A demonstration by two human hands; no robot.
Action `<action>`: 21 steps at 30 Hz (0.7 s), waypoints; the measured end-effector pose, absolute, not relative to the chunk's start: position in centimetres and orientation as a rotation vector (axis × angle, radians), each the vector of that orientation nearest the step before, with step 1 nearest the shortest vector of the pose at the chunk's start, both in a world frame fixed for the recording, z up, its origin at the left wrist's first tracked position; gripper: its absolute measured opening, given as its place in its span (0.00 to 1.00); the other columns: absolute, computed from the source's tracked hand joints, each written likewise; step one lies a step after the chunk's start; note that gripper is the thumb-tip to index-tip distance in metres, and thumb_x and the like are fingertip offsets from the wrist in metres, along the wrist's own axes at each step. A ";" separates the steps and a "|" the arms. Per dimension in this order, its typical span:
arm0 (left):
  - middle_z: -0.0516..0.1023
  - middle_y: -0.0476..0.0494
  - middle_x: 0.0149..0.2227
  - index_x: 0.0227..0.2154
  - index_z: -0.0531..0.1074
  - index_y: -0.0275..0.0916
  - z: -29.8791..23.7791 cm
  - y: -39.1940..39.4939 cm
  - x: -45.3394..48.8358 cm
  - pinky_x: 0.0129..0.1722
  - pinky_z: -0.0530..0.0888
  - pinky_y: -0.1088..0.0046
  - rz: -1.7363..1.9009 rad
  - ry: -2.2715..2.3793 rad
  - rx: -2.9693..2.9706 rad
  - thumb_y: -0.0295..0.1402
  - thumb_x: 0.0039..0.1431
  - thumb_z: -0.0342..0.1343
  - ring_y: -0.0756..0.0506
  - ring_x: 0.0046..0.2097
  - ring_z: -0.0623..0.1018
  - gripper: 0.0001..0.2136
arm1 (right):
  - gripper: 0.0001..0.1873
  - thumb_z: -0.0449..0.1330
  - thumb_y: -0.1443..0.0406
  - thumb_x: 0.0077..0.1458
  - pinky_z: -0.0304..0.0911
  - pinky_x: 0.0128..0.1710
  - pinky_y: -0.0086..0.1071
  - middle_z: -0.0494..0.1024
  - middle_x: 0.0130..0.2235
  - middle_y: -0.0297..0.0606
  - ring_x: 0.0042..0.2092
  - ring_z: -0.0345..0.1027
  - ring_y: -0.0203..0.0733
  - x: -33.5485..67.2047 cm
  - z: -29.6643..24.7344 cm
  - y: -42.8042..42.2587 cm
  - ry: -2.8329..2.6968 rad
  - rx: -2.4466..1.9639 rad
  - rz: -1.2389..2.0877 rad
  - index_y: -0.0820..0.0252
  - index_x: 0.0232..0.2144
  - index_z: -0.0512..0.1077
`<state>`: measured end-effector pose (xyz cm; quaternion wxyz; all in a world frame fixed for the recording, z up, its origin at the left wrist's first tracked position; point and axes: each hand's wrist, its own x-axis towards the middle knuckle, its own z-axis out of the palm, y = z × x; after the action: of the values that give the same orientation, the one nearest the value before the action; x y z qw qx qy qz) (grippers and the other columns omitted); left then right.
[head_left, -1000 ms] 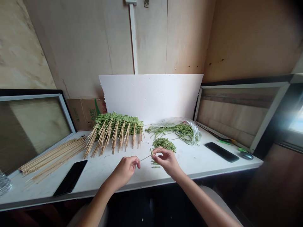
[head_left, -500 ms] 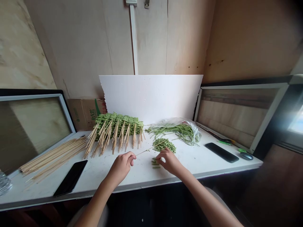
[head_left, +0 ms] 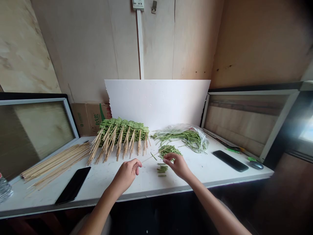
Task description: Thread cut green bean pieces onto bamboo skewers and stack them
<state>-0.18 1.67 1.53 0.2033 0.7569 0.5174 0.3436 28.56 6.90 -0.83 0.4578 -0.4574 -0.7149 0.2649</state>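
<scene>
A thin bamboo skewer [head_left: 147,159] is pinched in my left hand [head_left: 129,170] and points up to the right. A cut piece of green bean [head_left: 154,156] sits crosswise on the skewer. My right hand [head_left: 176,164] is at the front edge of the pile of cut bean pieces [head_left: 168,149], thumb and forefinger closed together near the skewer's far end. Whatever is between those fingertips is too small to make out. Just below that hand, several bean pieces [head_left: 162,169] lie in a short row on the white table [head_left: 144,182].
Stacked bean skewers [head_left: 123,129] stand at the back left, beside loose bamboo skewers [head_left: 58,160]. Long uncut beans [head_left: 188,135] lie in a plastic bag [head_left: 204,138]. A black phone [head_left: 73,185] is at left, another phone [head_left: 230,160] at right near a mouse [head_left: 256,164].
My right hand has moved up from the row of bean pieces towards the pile and the skewer's end, uncovering the row. My left hand keeps its hold on the skewer. The view has shifted slightly.
</scene>
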 end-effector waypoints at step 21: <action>0.73 0.49 0.24 0.35 0.75 0.41 2.1 1.4 -0.3 0.32 0.66 0.73 1.024 1.478 2.224 0.39 0.71 0.43 0.47 0.27 0.72 0.16 | 0.10 0.70 0.60 0.56 0.74 0.40 0.27 0.83 0.46 0.37 0.54 0.75 0.41 29.9 0.6 7.3 -0.842 -0.527 1.602 0.55 0.40 0.79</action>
<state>-0.33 1.43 2.11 0.1405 0.7699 0.5116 0.3545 29.87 7.35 0.60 0.5876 -0.2262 -0.3613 0.6877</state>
